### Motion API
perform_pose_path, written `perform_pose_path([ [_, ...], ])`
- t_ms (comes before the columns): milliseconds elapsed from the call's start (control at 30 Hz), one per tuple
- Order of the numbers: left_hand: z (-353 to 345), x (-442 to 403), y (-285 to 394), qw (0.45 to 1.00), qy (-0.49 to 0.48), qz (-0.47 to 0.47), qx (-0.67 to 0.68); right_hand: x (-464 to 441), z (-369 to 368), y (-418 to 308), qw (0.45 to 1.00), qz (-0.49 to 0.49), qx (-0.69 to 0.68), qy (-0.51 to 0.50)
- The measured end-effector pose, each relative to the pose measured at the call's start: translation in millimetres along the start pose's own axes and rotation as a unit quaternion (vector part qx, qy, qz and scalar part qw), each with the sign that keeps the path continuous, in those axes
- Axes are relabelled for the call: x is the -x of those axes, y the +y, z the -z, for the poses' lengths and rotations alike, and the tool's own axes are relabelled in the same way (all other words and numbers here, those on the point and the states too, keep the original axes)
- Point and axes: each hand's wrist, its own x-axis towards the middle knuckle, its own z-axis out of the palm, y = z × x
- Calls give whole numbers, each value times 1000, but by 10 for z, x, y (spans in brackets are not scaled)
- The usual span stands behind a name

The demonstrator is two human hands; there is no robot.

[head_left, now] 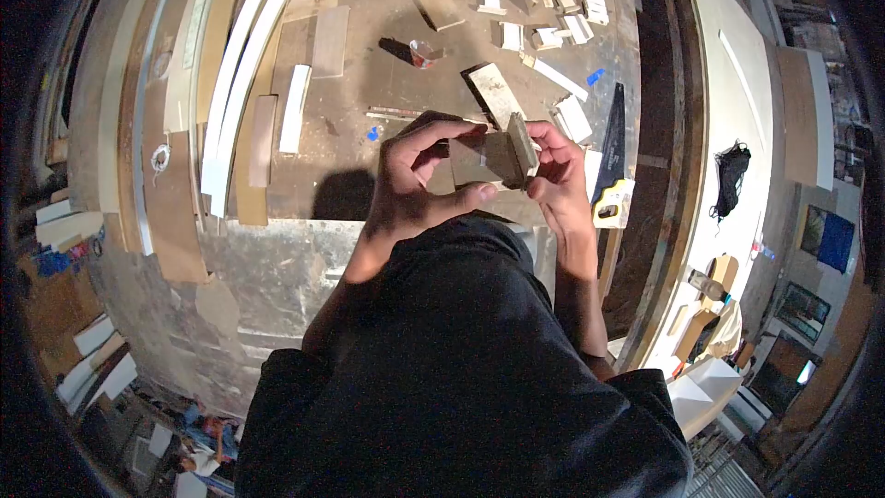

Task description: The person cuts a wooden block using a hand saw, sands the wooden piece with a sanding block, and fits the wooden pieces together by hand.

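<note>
Between my hands is a small wooden piece (483, 162), a flat brown panel with a narrow upright strip along its right side. My left hand (412, 173) is curved around the panel's left side, thumb at the near edge and fingers at the far edge. My right hand (562, 175) grips the upright strip (524, 149) at the right. Just beyond them lies a pale wood block (495, 92) on the workbench (369, 92). A handsaw (610, 152) with a yellow-and-white handle rests to the right of my right hand.
Several small wooden assemblies (562, 0) lie at the far right of the bench. A clear cup (422, 54) stands near the middle. Long boards and white strips (241, 74) run along the left. A pale panel (719, 111) is at the right, with a black tangled item (732, 180) on it.
</note>
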Motion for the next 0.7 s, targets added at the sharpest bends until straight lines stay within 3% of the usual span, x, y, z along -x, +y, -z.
perform_pose_path([
  [700,-35,51,117,997,67,11,-23,124,-243,93,992,17,-116,44],
])
